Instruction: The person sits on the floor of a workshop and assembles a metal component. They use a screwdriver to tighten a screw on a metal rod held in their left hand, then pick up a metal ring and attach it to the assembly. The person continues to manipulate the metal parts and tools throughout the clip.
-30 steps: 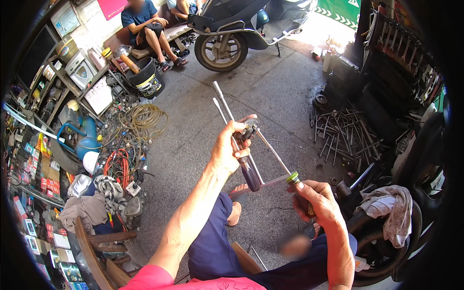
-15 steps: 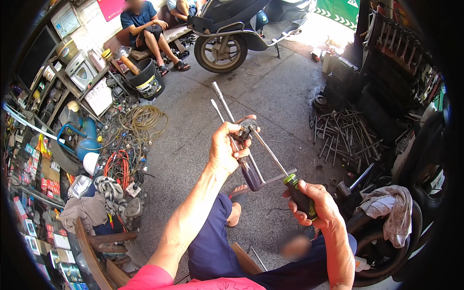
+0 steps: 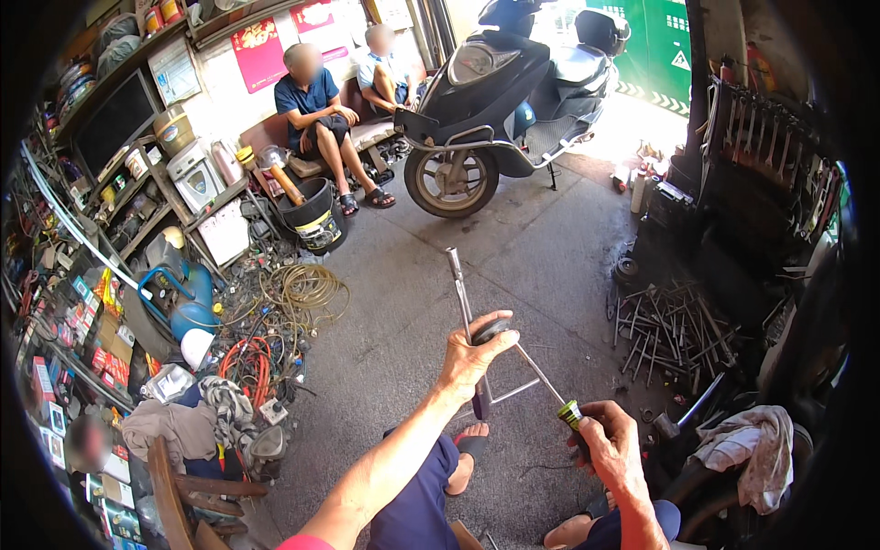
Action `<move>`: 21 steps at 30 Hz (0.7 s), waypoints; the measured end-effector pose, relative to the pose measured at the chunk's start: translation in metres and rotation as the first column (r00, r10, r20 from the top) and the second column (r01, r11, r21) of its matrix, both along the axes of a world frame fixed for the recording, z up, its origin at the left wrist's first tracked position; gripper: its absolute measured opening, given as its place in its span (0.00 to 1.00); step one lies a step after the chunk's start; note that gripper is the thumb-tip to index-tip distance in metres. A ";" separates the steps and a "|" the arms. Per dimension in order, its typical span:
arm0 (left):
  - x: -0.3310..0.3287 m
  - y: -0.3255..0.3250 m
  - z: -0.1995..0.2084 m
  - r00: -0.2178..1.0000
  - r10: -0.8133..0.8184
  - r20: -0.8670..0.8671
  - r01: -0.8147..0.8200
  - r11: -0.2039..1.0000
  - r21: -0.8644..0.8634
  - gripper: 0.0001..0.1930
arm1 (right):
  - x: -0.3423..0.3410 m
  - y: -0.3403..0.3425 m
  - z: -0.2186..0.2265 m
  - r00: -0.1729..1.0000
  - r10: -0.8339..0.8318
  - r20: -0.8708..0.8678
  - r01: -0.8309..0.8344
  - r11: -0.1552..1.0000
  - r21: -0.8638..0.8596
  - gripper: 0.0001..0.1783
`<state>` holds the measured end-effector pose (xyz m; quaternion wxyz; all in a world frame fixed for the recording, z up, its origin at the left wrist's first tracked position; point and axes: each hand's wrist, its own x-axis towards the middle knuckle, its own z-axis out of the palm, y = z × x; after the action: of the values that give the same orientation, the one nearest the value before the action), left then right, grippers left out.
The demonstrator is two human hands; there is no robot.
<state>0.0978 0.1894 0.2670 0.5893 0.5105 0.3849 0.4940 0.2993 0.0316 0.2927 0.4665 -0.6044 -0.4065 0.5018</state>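
Observation:
My left hand [image 3: 472,362] is closed round a small round dark part [image 3: 491,328]; the part's exact kind does not show. In the same grip is a long metal socket wrench [image 3: 458,282] with a sliding cross bar at its lower end. A purple-handled screwdriver [image 3: 479,405] is held along with it, its handle hanging below the palm. My right hand [image 3: 609,442] is closed on a green-and-black screwdriver [image 3: 569,413]. Its shaft points up and left to the round part. The left thumb hides where its tip ends.
Two people sit on a bench beyond a black bucket [image 3: 313,220]. A black scooter [image 3: 495,110] stands ahead. Coiled hose [image 3: 307,289] and cables lie on the left, loose metal rods [image 3: 674,330] on the right. A wooden chair [image 3: 170,486] is near left; a rag [image 3: 747,454] hangs over a tyre.
The view has tilted up, so the scene and both hands sit lower in it. My left hand has turned the round part, and its thumb now lies over it.

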 end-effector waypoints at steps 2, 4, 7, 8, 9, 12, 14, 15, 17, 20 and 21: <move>0.000 0.001 -0.002 1.000 0.003 -0.015 -0.003 1.000 -0.008 0.18 | 0.001 0.001 0.001 1.000 -0.005 -0.013 0.005 1.000 0.023 0.15; 0.001 0.002 -0.003 1.000 0.011 -0.021 -0.011 1.000 -0.011 0.18 | 0.005 0.001 0.003 0.996 0.009 -0.085 -0.010 1.000 -0.006 0.15; 0.003 0.003 -0.006 0.999 0.036 -0.028 -0.037 0.998 -0.045 0.18 | 0.014 0.003 0.004 0.979 0.049 -0.200 -0.066 0.995 -0.079 0.16; 0.003 0.004 -0.007 0.998 0.048 -0.037 -0.051 0.996 -0.078 0.19 | 0.014 0.002 0.005 0.972 0.072 -0.223 -0.095 0.991 -0.092 0.17; 0.003 0.006 -0.008 0.997 0.060 -0.047 -0.065 0.992 -0.111 0.20 | 0.013 0.002 0.007 0.964 0.095 -0.247 -0.124 0.987 -0.104 0.18; 0.006 0.008 -0.012 0.992 0.065 -0.113 -0.065 0.998 0.005 0.24 | 0.013 0.000 0.003 0.956 0.159 -0.247 -0.195 0.972 -0.129 0.20; 0.004 0.007 -0.012 0.988 0.094 -0.125 -0.098 0.995 -0.026 0.23 | 0.012 -0.001 0.004 0.954 0.187 -0.234 -0.226 0.963 -0.150 0.20; 0.004 0.006 -0.013 0.986 0.102 -0.130 -0.106 0.994 -0.027 0.22 | 0.011 -0.001 0.007 0.956 0.193 -0.221 -0.228 0.962 -0.148 0.20; 0.003 0.006 -0.014 0.980 0.122 -0.158 -0.125 0.992 -0.011 0.22 | 0.011 0.000 0.010 0.962 0.182 -0.206 -0.217 0.962 -0.164 0.19; 0.005 0.007 -0.015 0.964 0.142 -0.224 -0.129 0.989 0.071 0.20 | 0.011 -0.002 0.009 0.968 0.166 -0.190 -0.197 0.967 -0.162 0.20; 0.006 0.008 -0.015 0.959 0.139 -0.245 -0.113 0.986 0.119 0.20 | 0.012 -0.002 0.009 0.969 0.161 -0.186 -0.191 0.969 -0.154 0.20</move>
<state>0.1036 0.1974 0.2524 0.4754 0.5736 0.4623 0.4808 0.3111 0.0295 0.3015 0.3997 -0.5580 -0.3724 0.6247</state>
